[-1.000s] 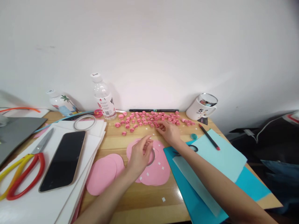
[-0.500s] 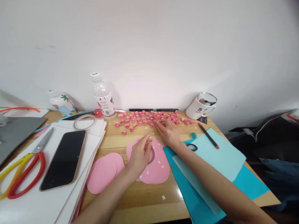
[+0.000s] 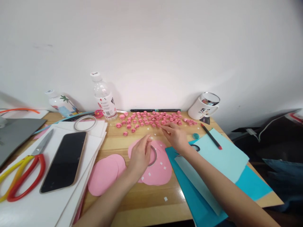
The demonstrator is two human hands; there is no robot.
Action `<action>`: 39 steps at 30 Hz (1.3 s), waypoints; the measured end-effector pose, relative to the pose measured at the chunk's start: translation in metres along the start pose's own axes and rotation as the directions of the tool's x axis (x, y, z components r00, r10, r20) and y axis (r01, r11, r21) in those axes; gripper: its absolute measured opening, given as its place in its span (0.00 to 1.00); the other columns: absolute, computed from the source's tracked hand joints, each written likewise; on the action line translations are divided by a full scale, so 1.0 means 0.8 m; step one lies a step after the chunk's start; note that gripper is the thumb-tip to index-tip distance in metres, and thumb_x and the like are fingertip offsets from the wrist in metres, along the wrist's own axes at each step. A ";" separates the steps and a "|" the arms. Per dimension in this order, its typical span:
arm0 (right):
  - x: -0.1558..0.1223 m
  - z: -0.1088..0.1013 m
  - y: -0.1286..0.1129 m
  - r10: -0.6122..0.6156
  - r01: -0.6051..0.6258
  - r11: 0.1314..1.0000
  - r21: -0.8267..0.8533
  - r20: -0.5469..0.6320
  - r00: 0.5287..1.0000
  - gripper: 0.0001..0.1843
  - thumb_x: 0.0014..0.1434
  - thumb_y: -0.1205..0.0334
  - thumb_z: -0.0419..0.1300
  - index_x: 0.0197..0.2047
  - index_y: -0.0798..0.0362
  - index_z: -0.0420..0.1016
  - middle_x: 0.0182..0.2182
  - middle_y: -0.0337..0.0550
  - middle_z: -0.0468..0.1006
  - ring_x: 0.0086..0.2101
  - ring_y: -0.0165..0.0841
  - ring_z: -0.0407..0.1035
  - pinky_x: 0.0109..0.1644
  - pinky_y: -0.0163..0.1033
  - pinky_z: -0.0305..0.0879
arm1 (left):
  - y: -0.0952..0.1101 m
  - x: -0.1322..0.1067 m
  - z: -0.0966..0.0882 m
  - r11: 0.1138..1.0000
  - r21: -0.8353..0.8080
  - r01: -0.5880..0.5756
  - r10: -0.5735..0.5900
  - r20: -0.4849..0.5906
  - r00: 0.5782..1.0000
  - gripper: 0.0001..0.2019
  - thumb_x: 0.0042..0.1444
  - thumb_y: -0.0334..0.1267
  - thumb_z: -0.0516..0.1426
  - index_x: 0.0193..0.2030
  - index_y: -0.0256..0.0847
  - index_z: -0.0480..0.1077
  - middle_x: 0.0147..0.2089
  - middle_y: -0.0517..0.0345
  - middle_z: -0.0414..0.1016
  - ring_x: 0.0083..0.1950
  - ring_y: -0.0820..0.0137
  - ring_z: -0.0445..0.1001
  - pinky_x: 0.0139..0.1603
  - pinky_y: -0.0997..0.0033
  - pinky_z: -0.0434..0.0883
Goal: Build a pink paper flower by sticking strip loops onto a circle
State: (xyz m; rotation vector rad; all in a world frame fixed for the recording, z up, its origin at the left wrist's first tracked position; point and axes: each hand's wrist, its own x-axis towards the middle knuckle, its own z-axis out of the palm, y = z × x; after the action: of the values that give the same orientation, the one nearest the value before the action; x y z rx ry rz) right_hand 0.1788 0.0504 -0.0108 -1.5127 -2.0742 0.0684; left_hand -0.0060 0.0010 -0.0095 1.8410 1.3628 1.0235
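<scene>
Wooden bench (image 3: 142, 205) set against a white wall (image 3: 151, 47).

Containers: a clear water bottle (image 3: 104, 97), upright, white cap on, far left of centre. A second capped bottle (image 3: 60, 104) with a palm print stands further left. A white mug (image 3: 204, 108) is at the far right, its contents not readable.

Main items: many small pink paper roses (image 3: 153, 119), loose in a band along the far edge, between bottle and mug. A pink paper cutout (image 3: 158, 168) lies flat at bench centre, dotted with small white squares and bearing a thin ring (image 3: 154, 156).

Left hand (image 3: 140, 154): forearm in from the near edge, hand over the cutout and covering part of the ring, thumb and fingertips pinched together. What sits between them is too small to tell.

Right hand (image 3: 176, 136): forearm crossing the blue paper sheets (image 3: 208, 189), fingers stretched low to the near edge of the roses. Whether they grip one cannot be told.

Other items: pink discs (image 3: 104, 175) left of the cutout. On white sheets (image 3: 94, 138) at left lie a phone (image 3: 63, 160), face up, and red and yellow scissors (image 3: 26, 170).
</scene>
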 end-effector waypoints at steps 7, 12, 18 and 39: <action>-0.025 -0.031 -0.025 -0.104 -0.147 0.845 0.514 0.427 0.898 0.14 0.51 0.70 0.58 0.42 0.50 0.76 0.35 0.42 0.75 0.29 0.29 0.70 0.32 0.35 0.68 | 0.014 0.002 -0.012 0.973 0.195 -0.125 0.065 0.288 0.955 0.45 0.35 0.46 0.67 0.62 0.47 0.53 0.53 0.48 0.68 0.55 0.53 0.62 0.53 0.51 0.58; -0.031 -0.028 -0.020 -0.217 -0.066 0.855 0.515 0.468 0.857 0.27 0.45 0.65 0.65 0.50 0.46 0.70 0.46 0.45 0.69 0.40 0.36 0.68 0.43 0.41 0.67 | 0.006 0.002 -0.014 0.953 0.213 -0.216 0.120 0.388 0.914 0.46 0.40 0.35 0.65 0.64 0.52 0.46 0.57 0.50 0.64 0.57 0.57 0.61 0.54 0.54 0.56; -0.035 -0.024 -0.022 -0.169 -0.062 0.901 0.429 0.479 0.861 0.39 0.40 0.57 0.69 0.56 0.46 0.63 0.49 0.46 0.64 0.45 0.40 0.66 0.48 0.46 0.64 | 0.017 0.010 -0.027 0.904 0.427 -0.016 -0.035 0.110 0.993 0.34 0.46 0.29 0.57 0.62 0.42 0.53 0.53 0.47 0.69 0.56 0.57 0.63 0.53 0.54 0.57; -0.030 -0.031 -0.009 -0.005 -0.325 0.657 0.680 0.434 0.901 0.13 0.52 0.52 0.60 0.37 0.53 0.72 0.43 0.47 0.71 0.31 0.30 0.66 0.30 0.35 0.63 | -0.003 0.010 -0.012 0.966 0.251 -0.062 0.069 -0.017 0.997 0.13 0.58 0.36 0.52 0.49 0.39 0.67 0.35 0.55 0.75 0.39 0.65 0.71 0.43 0.63 0.68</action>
State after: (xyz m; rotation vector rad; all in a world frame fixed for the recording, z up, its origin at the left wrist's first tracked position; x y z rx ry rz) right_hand 0.1890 0.0196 0.0028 -1.1874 -1.7976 1.2525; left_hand -0.0140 0.0095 -0.0049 2.0748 1.5129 0.9457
